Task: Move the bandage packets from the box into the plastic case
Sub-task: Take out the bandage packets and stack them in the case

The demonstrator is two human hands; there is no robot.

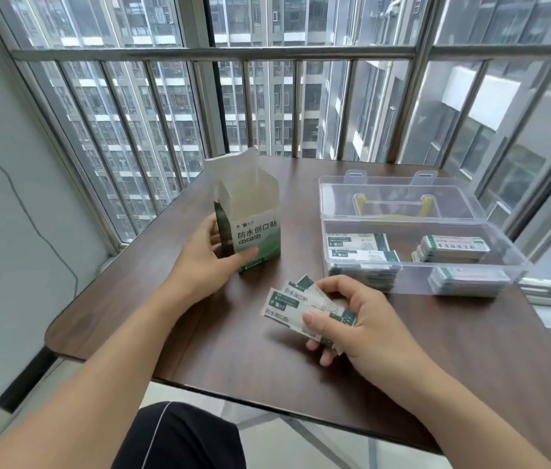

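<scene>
A white and green bandage box [250,218] stands upright on the table, its top flaps open. My left hand [206,255] grips its left side, thumb on the front face. My right hand [352,316] holds a small fan of white and green bandage packets [292,306] just above the table, in front of the box. The clear plastic case [419,262] lies open to the right, lid folded back. A stack of the same packets [358,252] fills its left part.
Other flat packs [453,248] lie in the case's right part. The dark wood table [233,350] stands against a railed window [267,55]. Its front edge runs near my lap. A wall is on the left.
</scene>
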